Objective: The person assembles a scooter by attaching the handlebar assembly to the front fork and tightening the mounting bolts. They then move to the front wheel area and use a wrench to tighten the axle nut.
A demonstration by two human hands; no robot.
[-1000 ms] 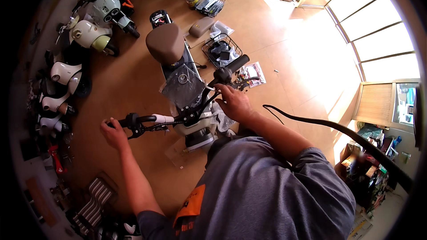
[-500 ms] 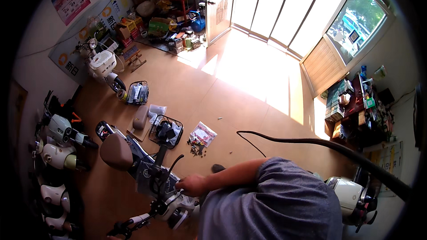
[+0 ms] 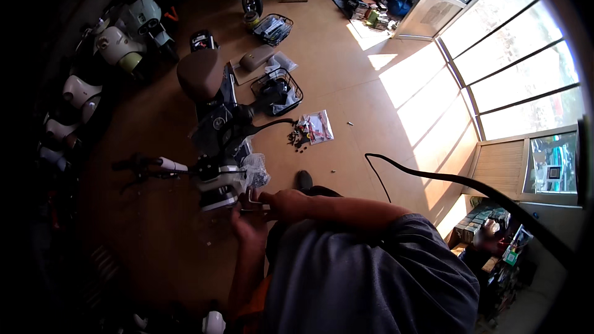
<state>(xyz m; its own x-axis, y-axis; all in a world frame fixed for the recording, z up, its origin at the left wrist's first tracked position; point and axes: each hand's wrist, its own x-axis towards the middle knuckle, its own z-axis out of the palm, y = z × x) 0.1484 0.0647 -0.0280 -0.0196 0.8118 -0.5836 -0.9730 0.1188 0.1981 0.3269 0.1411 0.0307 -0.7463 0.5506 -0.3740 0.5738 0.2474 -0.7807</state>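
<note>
Both hands meet in front of my body, beside the front of an electric scooter point(image 3: 218, 180). My right hand point(image 3: 289, 205) is closed on a thin, bent silver rod point(image 3: 252, 201), shaped like a hex key. Just below and left of it, my left hand point(image 3: 250, 227) has its fingers curled at the rod's lower end, partly in shadow. The scooter's round headlight point(image 3: 219, 199) lies left of the hands. Crumpled clear plastic wrap point(image 3: 253, 170) hangs on the scooter just above them. Its brown seat point(image 3: 200, 74) is farther off.
Small dark parts point(image 3: 297, 139) lie by a plastic bag point(image 3: 319, 127) on the floor. Beyond are a black wire basket point(image 3: 277, 108), a brown padded case point(image 3: 257, 57) and another basket point(image 3: 272, 29). More scooters point(image 3: 117, 46) line the left. A dark cable point(image 3: 445, 180) arches at right.
My view has turned, so the scooter appears more upright. My right hand has left the scooter's front, and my left hand has come from the lower edge near the handlebar to meet it at the rod.
</note>
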